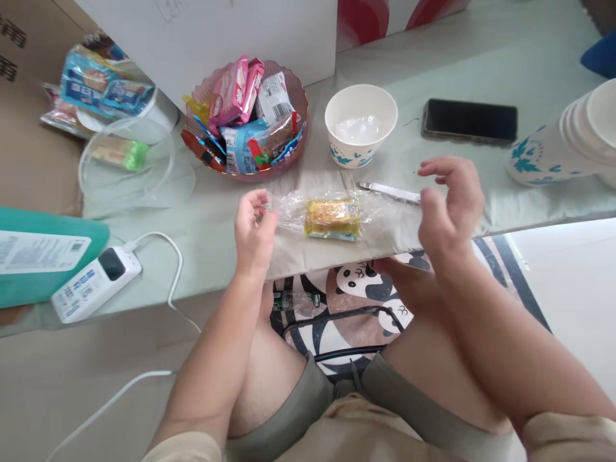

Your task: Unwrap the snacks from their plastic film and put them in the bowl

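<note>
A snack in a yellow wrapper lies near the table's front edge, inside a sheet of clear plastic film that spreads out to both sides. My left hand is closed, its thumb and fingers pinching the film's left end. To the right, my right hand hovers with fingers curved and apart, holding nothing; it looks slightly blurred. Between the snack and my right hand lies a slim metal tool, perhaps a nail clipper, partly behind the right hand. A paper bowl with clear plastic inside stands just behind the film.
A pink bowl full of packaged snacks stands at back left. Beyond it are a clear round lid and more packets. A phone and stacked paper cups are right. A white power strip and green bottle sit left.
</note>
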The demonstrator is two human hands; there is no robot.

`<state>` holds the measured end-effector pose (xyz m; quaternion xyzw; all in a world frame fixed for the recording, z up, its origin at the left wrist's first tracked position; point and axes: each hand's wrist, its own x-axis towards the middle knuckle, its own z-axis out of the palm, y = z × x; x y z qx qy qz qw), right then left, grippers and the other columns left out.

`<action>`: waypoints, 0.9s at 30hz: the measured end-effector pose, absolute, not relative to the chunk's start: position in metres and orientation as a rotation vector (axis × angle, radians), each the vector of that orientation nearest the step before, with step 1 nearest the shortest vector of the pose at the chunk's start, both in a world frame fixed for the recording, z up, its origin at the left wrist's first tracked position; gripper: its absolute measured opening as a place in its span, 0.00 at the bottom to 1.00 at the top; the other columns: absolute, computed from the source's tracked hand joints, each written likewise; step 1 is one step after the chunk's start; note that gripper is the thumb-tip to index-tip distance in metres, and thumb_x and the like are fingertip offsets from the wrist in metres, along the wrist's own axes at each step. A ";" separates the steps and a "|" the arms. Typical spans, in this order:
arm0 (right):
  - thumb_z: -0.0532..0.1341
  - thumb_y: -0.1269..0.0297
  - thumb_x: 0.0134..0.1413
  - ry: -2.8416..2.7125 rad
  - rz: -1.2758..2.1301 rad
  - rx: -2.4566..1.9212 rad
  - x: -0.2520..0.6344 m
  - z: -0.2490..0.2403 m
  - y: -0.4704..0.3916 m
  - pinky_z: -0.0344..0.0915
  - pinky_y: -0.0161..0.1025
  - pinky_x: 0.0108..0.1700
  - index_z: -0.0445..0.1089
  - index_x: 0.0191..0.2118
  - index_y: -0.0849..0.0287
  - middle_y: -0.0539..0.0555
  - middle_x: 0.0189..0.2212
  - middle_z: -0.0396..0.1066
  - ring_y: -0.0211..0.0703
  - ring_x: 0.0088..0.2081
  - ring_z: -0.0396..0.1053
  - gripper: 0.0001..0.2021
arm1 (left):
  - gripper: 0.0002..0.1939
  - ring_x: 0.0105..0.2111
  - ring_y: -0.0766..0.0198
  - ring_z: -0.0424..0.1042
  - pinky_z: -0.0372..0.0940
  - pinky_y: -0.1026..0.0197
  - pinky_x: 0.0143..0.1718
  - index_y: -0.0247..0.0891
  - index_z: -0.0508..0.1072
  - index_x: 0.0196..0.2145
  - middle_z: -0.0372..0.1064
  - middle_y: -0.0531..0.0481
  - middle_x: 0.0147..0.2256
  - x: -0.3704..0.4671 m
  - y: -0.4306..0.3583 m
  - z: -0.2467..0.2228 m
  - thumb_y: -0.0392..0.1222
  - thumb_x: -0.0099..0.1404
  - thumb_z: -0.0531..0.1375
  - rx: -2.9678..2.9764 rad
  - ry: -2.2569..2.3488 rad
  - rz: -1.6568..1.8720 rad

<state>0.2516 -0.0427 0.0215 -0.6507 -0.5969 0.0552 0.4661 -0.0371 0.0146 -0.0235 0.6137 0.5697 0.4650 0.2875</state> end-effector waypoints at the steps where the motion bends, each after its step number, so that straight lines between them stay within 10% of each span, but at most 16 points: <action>1: 0.56 0.68 0.57 -1.575 0.118 -1.563 0.248 0.023 -0.044 0.65 0.58 0.57 0.70 0.46 0.52 0.63 0.49 0.75 0.60 0.55 0.70 0.12 | 0.19 0.41 0.63 0.74 0.65 0.64 0.33 0.43 0.70 0.51 0.74 0.46 0.45 -0.036 0.015 -0.025 0.41 0.62 0.64 1.643 1.526 1.237; 9: 0.57 0.63 0.64 -1.854 0.153 -1.653 0.233 0.022 -0.044 0.64 0.57 0.53 0.73 0.37 0.50 0.55 0.35 0.76 0.54 0.44 0.73 0.07 | 0.06 0.40 0.63 0.73 0.69 0.60 0.41 0.42 0.75 0.36 0.74 0.49 0.38 -0.029 0.012 -0.010 0.46 0.68 0.63 1.682 1.427 1.464; 14: 0.58 0.65 0.60 -1.842 0.066 -1.643 0.232 0.036 -0.052 0.60 0.63 0.57 0.71 0.35 0.49 0.58 0.44 0.76 0.63 0.57 0.69 0.05 | 0.09 0.47 0.58 0.74 0.70 0.55 0.48 0.42 0.76 0.37 0.74 0.46 0.42 -0.032 0.006 -0.003 0.48 0.70 0.60 1.802 1.370 1.586; 18: 0.59 0.65 0.54 -1.976 0.074 -1.568 0.232 0.042 -0.057 0.56 0.65 0.59 0.66 0.29 0.50 0.55 0.39 0.77 0.64 0.58 0.69 0.04 | 0.09 0.33 0.64 0.72 0.69 0.60 0.33 0.42 0.73 0.34 0.72 0.49 0.34 -0.035 0.005 -0.002 0.47 0.68 0.60 1.485 1.459 1.536; 27: 0.56 0.64 0.59 -2.314 0.331 -1.093 0.238 0.033 -0.060 0.58 0.48 0.41 0.75 0.37 0.51 0.47 0.21 0.71 0.42 0.28 0.69 0.09 | 0.12 0.23 0.70 0.65 0.50 0.66 0.15 0.43 0.67 0.31 0.69 0.51 0.31 -0.036 0.015 0.003 0.49 0.63 0.64 0.994 1.548 1.420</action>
